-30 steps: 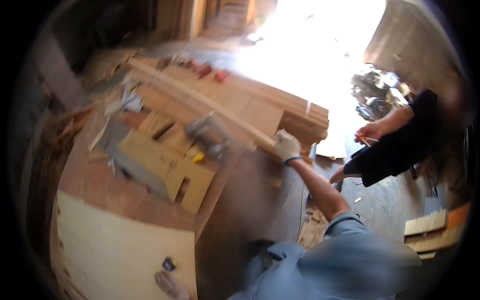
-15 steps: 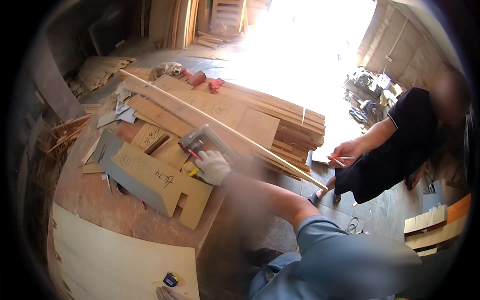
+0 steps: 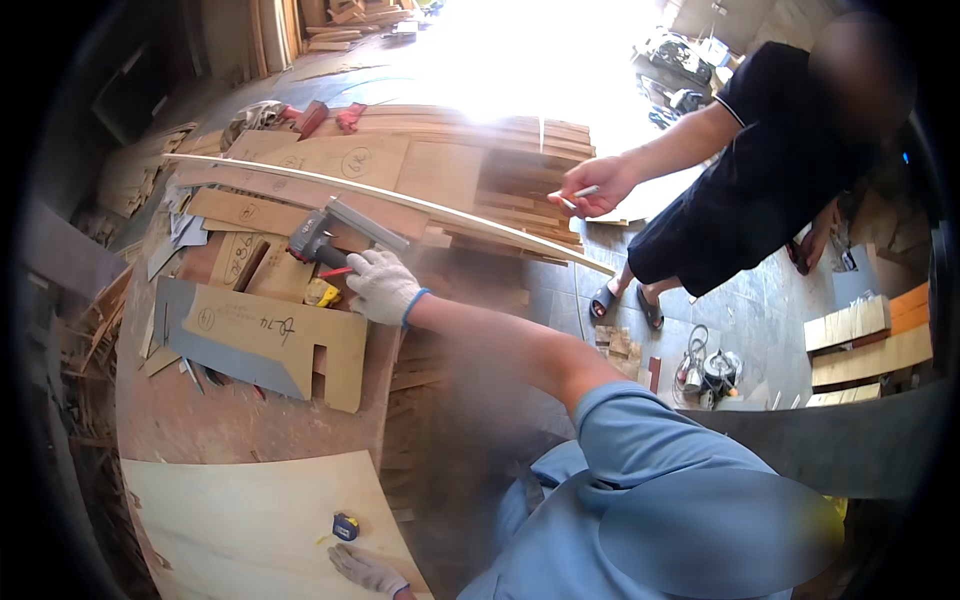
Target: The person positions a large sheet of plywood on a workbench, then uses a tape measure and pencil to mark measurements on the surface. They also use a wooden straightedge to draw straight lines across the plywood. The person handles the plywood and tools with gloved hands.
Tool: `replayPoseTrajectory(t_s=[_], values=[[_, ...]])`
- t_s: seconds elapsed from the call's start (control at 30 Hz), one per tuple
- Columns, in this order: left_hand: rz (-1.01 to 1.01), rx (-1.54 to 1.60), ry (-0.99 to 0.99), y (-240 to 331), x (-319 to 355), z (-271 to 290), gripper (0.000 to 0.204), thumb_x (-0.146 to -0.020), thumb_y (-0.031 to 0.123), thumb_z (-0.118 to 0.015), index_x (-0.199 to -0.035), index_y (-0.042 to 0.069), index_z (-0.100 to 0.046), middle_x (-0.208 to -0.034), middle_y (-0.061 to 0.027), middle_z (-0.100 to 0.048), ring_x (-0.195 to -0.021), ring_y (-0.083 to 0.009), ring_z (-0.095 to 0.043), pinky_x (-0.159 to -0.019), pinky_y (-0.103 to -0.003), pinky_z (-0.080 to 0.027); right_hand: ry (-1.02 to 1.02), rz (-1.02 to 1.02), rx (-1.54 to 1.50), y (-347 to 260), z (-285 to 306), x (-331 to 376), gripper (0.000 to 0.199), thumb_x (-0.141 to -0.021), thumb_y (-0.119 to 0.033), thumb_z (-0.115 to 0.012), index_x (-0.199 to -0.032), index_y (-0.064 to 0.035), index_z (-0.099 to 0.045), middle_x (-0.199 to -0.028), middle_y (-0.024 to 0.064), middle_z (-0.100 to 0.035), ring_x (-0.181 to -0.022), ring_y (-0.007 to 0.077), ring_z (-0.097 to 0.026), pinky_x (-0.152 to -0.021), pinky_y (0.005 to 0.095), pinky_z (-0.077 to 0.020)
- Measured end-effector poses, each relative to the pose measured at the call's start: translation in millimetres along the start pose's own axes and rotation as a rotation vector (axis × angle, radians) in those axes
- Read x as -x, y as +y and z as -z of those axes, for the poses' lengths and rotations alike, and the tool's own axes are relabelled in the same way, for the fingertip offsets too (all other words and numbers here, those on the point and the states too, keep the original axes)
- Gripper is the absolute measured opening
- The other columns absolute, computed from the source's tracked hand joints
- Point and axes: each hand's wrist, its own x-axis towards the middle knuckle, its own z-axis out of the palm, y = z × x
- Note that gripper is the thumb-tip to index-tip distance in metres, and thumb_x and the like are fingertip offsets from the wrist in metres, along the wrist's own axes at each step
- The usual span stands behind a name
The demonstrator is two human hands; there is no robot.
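My right hand (image 3: 385, 288), in a white knit glove, reaches across the workbench (image 3: 240, 432). Its fingers are closed around the dark handle of a grey nail gun (image 3: 308, 240), which rests on boards. A thin red stick (image 3: 335, 272) shows beside these fingers; whether I hold it too is unclear. Close by lies a yellow-and-black tape measure (image 3: 322, 292). My gloved left hand (image 3: 365, 570) lies with fingers extended on a pale plywood sheet (image 3: 250, 500). Just beyond its fingertips sits a blue tape measure (image 3: 345, 526).
A notched board (image 3: 265, 335) with handwriting lies over a grey sheet on the bench. One long thin strip (image 3: 390, 200) crosses stacked boards. Another person (image 3: 710, 190) stands at the right, a slim white stick in the fingers. A corded power tool (image 3: 718, 372) rests on the floor.
The view has shifted, showing more of the floor at right and of my left hand. My right hand stays at the nail gun. The other person's hand has moved up and left in the picture.
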Motion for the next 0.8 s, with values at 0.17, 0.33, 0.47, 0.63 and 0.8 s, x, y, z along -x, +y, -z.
replayPoseTrajectory(t_s=[0.17,0.33,0.47,0.63,0.8], values=[[-0.056,-0.097,0.012,-25,5,-20,0.044,-0.110,0.025,-0.038,-0.137,-0.004,-0.055,-0.150,-0.0183,-0.050,-0.143,-0.0362,-0.041,-0.121,-0.047,-0.031,-0.093,-0.253,-0.114,-20,65,70,0.026,-0.083,-0.026,-0.070,-0.101,-0.0066,-0.070,-0.116,0.0111,-0.063,-0.109,0.0331,-0.060,-0.094,0.0432,-0.0505],[0.049,0.221,0.002,-4,5,10,0.042,-0.108,0.024,-0.041,-0.135,-0.004,-0.057,-0.150,-0.0227,-0.048,-0.142,-0.0380,-0.041,-0.119,-0.046,-0.032,0.285,-0.531,-0.709,-8,122,200,0.023,-0.096,-0.023,-0.059,-0.103,-0.0030,-0.068,-0.105,0.0129,-0.071,-0.090,0.0309,-0.068,-0.084,0.0395,-0.0549],[-0.020,0.295,-0.030,-7,25,15,0.041,-0.107,0.023,-0.042,-0.133,-0.004,-0.058,-0.149,-0.0245,-0.048,-0.142,-0.0387,-0.041,-0.118,-0.046,-0.033,0.326,-0.480,-0.336,35,172,292,0.041,-0.107,-0.034,-0.048,-0.132,-0.0029,-0.056,-0.113,0.0190,-0.071,-0.094,0.0283,-0.071,-0.084,0.0404,-0.0564],[-0.015,0.275,-0.054,-21,51,12,0.043,-0.108,0.023,-0.039,-0.136,-0.006,-0.055,-0.151,-0.0240,-0.046,-0.144,-0.0378,-0.039,-0.120,-0.045,-0.030,0.657,-0.579,-1.256,13,224,292,0.054,-0.107,-0.044,-0.046,-0.143,-0.0041,-0.048,-0.119,0.0222,-0.069,-0.098,0.0319,-0.072,-0.085,0.0429,-0.0571],[0.012,0.272,-0.102,-18,44,1,0.042,-0.107,0.023,-0.044,-0.134,-0.007,-0.057,-0.151,-0.0236,-0.048,-0.143,-0.0391,-0.039,-0.120,-0.045,-0.031,0.723,-0.604,-1.212,37,220,283,0.050,-0.105,-0.043,-0.050,-0.137,-0.0038,-0.054,-0.121,0.0197,-0.068,-0.101,0.0320,-0.071,-0.086,0.0448,-0.0581]])
